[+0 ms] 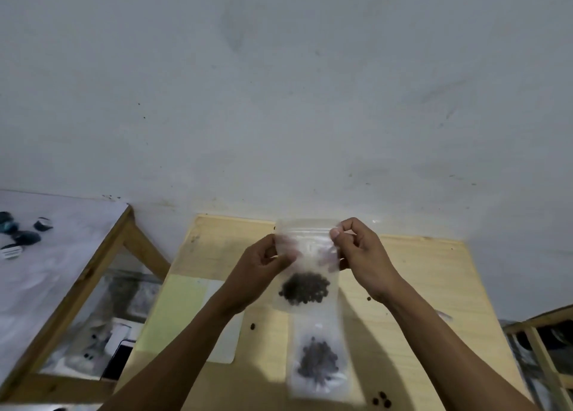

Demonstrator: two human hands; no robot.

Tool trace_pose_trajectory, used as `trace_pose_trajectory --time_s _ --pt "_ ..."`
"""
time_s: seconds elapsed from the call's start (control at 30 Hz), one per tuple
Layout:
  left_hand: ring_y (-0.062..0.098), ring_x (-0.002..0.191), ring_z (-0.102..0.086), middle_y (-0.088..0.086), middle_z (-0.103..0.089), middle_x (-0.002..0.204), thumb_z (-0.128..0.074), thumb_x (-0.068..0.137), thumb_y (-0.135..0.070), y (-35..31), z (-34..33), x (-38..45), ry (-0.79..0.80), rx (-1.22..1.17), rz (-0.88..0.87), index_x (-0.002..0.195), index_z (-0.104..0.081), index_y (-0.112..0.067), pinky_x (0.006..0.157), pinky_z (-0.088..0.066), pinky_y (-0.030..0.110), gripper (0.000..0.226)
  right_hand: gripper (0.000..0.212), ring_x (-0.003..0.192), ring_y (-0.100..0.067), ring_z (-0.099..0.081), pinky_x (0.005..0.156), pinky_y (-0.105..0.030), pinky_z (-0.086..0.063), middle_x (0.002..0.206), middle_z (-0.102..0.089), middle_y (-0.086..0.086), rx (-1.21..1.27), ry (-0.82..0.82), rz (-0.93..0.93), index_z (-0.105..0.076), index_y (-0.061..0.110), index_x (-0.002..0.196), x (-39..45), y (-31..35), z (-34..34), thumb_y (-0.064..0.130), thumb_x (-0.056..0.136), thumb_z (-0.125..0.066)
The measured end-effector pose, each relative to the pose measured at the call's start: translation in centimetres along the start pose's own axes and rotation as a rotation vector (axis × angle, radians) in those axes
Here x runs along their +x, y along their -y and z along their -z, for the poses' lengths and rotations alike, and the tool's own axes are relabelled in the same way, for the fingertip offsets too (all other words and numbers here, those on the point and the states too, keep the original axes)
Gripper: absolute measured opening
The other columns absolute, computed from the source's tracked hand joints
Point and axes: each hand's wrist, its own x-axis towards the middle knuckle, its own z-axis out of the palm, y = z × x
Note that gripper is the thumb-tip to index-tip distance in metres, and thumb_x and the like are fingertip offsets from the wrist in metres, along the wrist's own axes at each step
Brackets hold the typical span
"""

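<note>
I hold a small clear zip bag upright above a light wooden table. A clump of dark round seeds sits in the bag's bottom. My left hand pinches the bag's left edge near the top. My right hand pinches the zip strip at the top right corner. A second clear bag with dark seeds lies flat on the table below the held one.
Loose dark seeds lie scattered on the table. A pale yellow sheet and a white sheet lie at the left. A side table with dark objects stands at the left, a wooden rack at the right, a white wall behind.
</note>
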Motion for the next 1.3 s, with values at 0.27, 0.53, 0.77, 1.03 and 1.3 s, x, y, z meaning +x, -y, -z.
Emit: trace_pose_trajectory --time_s 0.27,0.53,0.77,1.03,1.3 --pt "0.012 0.076 -0.065 -0.005 -0.070 0.079 -0.055 0.099 -0.014 2.6 5.9 -3.7 -0.168 -0.083 0.174 0.093 -0.073 -0.014 0.069 -0.052 0.027 0.019 0.021 0.062 -0.021 -0.050 0.058 -0.035 -0.049 0.070 -0.053 -0.011 0.030 -0.041 -0.139 -0.055 0.006 0.088 1.3 -0.5 -8.0 0.025 0.099 -0.056" --pt "0.023 0.082 -0.074 0.005 -0.076 0.090 -0.054 0.099 -0.015 5.6 13.6 -7.0 -0.377 -0.191 0.328 0.097 -0.068 -0.008 0.076 -0.057 0.041 0.016 0.020 0.057 -0.017 -0.056 0.052 -0.024 -0.046 0.067 -0.061 -0.002 0.140 0.015 -0.268 -0.064 0.008 0.092 1.6 -2.2 -18.2 0.026 0.099 -0.057" --pt "0.005 0.068 -0.069 -0.002 -0.072 0.082 -0.053 0.100 -0.025 9.1 21.7 -10.6 -0.656 -0.039 0.410 0.096 -0.065 -0.008 0.069 -0.053 0.027 0.021 0.019 0.092 -0.023 -0.064 0.081 -0.034 -0.050 0.103 -0.068 -0.007 -0.600 0.369 -0.108 -0.069 0.014 0.106 -0.1 -10.1 -25.8 0.019 0.096 -0.053" --pt "-0.006 0.064 -0.064 -0.005 -0.069 0.083 -0.052 0.101 -0.025 10.2 24.5 -12.9 -0.740 -0.044 0.477 0.098 -0.064 -0.010 0.068 -0.050 0.024 0.020 0.033 0.110 -0.028 -0.047 0.087 -0.036 -0.041 0.116 -0.053 -0.007 -1.047 0.596 0.226 -0.063 0.023 0.125 -0.1 -12.0 -30.8 0.035 0.097 -0.050" --pt "0.006 0.079 -0.062 -0.006 -0.065 0.086 -0.051 0.101 -0.026 10.1 24.7 -14.0 -0.750 -0.022 0.491 0.101 -0.063 -0.009 0.066 -0.045 0.018 0.020 0.017 0.094 -0.032 -0.054 0.071 -0.035 -0.036 0.098 -0.058 -0.008 -1.060 0.588 0.390 -0.068 0.015 0.091 -0.3 -13.2 -32.3 0.021 0.092 -0.052"
